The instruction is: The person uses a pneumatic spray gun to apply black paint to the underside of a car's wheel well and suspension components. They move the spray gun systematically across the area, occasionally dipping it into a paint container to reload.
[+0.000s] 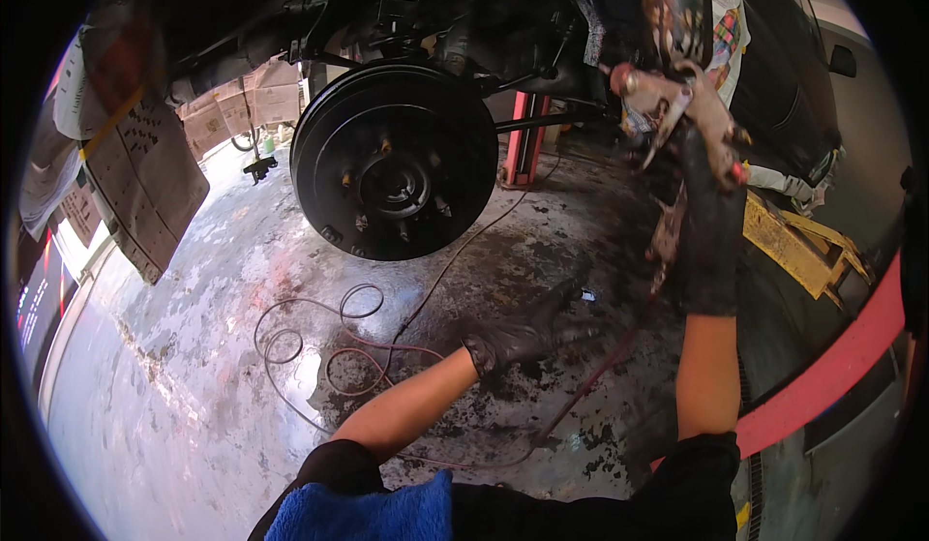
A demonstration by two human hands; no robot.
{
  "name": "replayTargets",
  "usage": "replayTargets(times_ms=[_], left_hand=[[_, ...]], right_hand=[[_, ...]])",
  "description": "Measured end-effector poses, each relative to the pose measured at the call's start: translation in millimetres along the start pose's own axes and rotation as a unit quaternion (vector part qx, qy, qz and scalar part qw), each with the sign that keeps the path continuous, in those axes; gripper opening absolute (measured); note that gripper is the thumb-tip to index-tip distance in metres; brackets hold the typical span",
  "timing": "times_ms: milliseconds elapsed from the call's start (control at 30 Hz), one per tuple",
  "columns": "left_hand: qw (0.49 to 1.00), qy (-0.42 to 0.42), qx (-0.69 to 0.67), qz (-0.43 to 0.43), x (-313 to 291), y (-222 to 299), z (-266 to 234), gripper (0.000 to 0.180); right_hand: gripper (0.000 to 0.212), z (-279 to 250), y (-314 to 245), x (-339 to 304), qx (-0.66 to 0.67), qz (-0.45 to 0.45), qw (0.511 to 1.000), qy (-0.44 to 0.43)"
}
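My right hand (708, 222), in a black glove, is raised at the right and wrapped round the handle of a paint-spattered spray gun (711, 120). A dark, streaked cup (674, 14) sits on top of the gun. From below the handle a reddish air hose (610, 362) runs down to the floor. My left hand (532, 333), also black-gloved, is held out low in the middle, fingers apart and nothing in it. Beyond it, to the upper left, hangs a glossy black brake drum (392, 164) with several studs, under the dark vehicle underside (358, 9).
Hose loops (334, 347) lie on the stained, peeling floor (194, 386). A red stand (524, 139) rises behind the drum. Cardboard sheets (145, 183) hang at the left. A yellow metal frame (798, 241) and a red beam (823, 367) are at the right, near a dark car (784, 76).
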State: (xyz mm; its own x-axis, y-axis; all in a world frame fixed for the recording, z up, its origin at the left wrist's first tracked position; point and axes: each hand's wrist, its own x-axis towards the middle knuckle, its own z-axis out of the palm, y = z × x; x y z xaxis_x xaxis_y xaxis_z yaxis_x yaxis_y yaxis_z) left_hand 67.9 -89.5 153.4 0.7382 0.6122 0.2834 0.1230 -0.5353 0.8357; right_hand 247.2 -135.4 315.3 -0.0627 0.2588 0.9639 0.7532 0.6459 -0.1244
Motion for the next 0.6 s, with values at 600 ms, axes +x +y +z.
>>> replayTargets(times_ms=[600], left_hand=[[0.981,-0.152,0.066,-0.097,-90.9,-37.8,39.8,0.061]], right_hand=[[0.032,46.0,-47.2,116.7,0.126,0.105,0.981,0.101]])
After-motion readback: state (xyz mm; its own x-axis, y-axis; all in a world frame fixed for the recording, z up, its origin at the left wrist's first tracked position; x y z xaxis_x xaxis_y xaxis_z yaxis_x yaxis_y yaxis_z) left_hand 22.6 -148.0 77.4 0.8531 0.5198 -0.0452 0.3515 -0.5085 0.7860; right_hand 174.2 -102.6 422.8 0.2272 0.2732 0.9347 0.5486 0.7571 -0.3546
